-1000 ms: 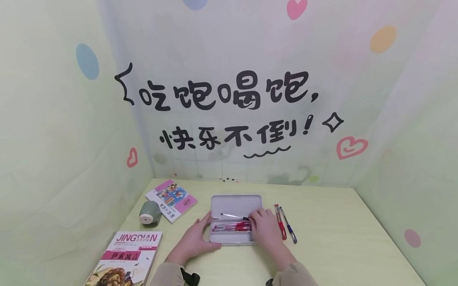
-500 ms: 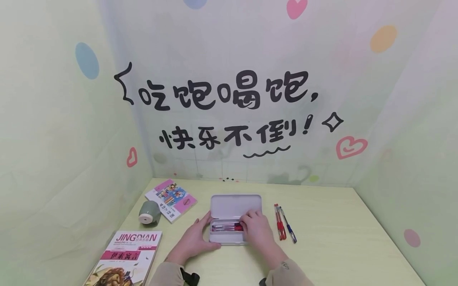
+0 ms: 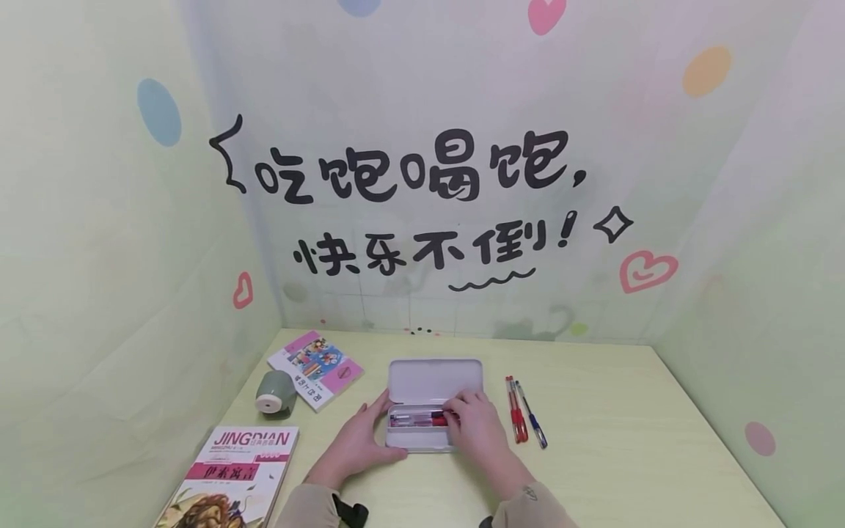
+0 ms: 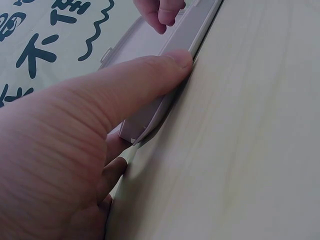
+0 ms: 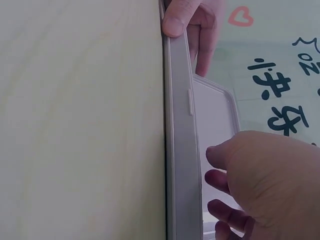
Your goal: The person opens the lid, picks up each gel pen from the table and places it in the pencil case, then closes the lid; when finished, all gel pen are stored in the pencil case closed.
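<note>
A pale lilac pencil case (image 3: 436, 380) lies on the table with its lid raised and leaning back. Several pens (image 3: 416, 419), some with red parts, fill its rear compartment. My left hand (image 3: 359, 444) grips the case at its left end, thumb along the front edge and fingers round the side. Over the right half of the case is my right hand (image 3: 477, 433), its fingertips down at the pens. In the right wrist view the fingers of the right hand (image 5: 272, 175) are loosely bent and apart, and no pen shows between them. The case wall hides the pens there.
To the right of the case lie red pens (image 3: 517, 414) and a blue pen (image 3: 533, 418). At the left are a pink-and-white booklet (image 3: 317, 369), a grey-green rounded device (image 3: 277, 392) and a larger book (image 3: 231, 473). A printed curtain (image 3: 422, 315) stands behind the table.
One second ago my right hand held a black-tipped pen above the case. The hand then moved left and down, and that pen no longer sticks out. My left hand stays put.
</note>
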`<state>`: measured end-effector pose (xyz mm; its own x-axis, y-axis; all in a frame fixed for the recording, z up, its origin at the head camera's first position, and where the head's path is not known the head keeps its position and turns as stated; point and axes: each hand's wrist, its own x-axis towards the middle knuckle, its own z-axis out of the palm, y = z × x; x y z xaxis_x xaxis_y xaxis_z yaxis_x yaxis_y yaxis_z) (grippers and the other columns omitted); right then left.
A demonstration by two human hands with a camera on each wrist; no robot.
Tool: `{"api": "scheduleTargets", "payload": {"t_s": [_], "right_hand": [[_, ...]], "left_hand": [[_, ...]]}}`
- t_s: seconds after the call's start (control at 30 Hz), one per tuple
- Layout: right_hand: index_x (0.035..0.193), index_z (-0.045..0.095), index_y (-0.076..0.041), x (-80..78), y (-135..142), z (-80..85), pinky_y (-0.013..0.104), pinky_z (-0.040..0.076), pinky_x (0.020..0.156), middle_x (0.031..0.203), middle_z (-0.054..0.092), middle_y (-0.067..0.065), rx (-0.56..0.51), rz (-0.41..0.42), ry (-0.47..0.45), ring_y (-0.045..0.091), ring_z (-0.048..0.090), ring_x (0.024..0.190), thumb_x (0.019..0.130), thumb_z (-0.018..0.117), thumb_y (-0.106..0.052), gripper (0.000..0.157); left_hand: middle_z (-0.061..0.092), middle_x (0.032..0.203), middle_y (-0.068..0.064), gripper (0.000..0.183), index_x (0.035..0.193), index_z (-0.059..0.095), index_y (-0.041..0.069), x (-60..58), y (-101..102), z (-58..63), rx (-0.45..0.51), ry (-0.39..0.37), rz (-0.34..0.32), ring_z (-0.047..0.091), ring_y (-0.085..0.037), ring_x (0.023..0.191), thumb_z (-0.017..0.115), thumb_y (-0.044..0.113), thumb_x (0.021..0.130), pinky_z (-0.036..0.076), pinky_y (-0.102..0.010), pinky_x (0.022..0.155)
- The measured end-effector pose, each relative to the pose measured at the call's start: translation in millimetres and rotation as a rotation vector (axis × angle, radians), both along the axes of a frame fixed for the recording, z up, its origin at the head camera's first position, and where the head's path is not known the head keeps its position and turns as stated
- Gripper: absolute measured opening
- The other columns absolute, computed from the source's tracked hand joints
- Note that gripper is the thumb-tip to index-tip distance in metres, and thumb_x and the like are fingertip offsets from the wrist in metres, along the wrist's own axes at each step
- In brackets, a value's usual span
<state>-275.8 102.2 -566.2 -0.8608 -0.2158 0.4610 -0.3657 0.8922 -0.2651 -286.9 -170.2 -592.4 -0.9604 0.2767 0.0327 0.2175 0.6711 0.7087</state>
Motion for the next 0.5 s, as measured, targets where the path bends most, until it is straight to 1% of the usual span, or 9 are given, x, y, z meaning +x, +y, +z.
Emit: {"api": "scheduleTargets", "payload": {"t_s": [0.1,0.2,0.3,0.4,0.5], "right_hand": [[0.103,0.083,-0.022,0.4,4.6,-0.9,0.041,0.06,0.09,0.102,0.074,-0.004,-0.03,-0.013,-0.006,0.019,0.064,0.099,0.096,0.084,-0.02,0.008],[0.106,0.082,-0.021,0.8,11.8,-1.5,0.039,0.06,0.086,0.104,0.074,-0.003,-0.065,-0.034,0.002,0.019,0.063,0.096,0.097,0.082,-0.02,0.009],[0.109,0.081,-0.019,1.9,22.2,-1.7,0.04,0.061,0.083,0.106,0.075,0.0,-0.108,-0.063,0.02,0.02,0.064,0.095,0.096,0.082,-0.018,0.012],[0.113,0.081,-0.016,3.4,34.1,-2.1,0.046,0.063,0.089,0.11,0.076,0.004,-0.149,-0.096,0.007,0.025,0.067,0.1,0.096,0.082,-0.017,0.017],[0.117,0.08,-0.013,5.5,45.7,-1.9,0.052,0.064,0.096,0.114,0.076,0.009,-0.176,-0.137,-0.037,0.032,0.069,0.107,0.098,0.08,-0.018,0.019]], "left_hand": [[0.055,0.169,-0.001,0.137,0.176,0.026,0.015,0.2,0.4,0.1,0.003,-0.001,0.001,0.032,-0.055,0.164,0.1,0.058,0.069,0.026,-0.072,0.135],[0.055,0.169,0.0,0.137,0.176,0.026,0.014,0.6,0.5,-0.1,0.008,-0.004,-0.001,0.031,-0.055,0.164,0.1,0.057,0.069,0.025,-0.072,0.136],[0.055,0.169,0.0,0.137,0.176,0.026,0.013,1.3,0.7,0.4,0.011,-0.005,-0.004,0.03,-0.056,0.164,0.1,0.057,0.069,0.024,-0.072,0.136],[0.055,0.17,0.0,0.137,0.176,0.026,0.013,1.4,0.8,1.0,0.004,-0.003,-0.005,0.03,-0.055,0.165,0.1,0.058,0.069,0.024,-0.071,0.136],[0.056,0.169,-0.001,0.137,0.176,0.026,0.012,1.1,0.5,0.9,0.003,0.008,-0.007,0.032,-0.054,0.164,0.1,0.057,0.069,0.023,-0.07,0.137]]}}
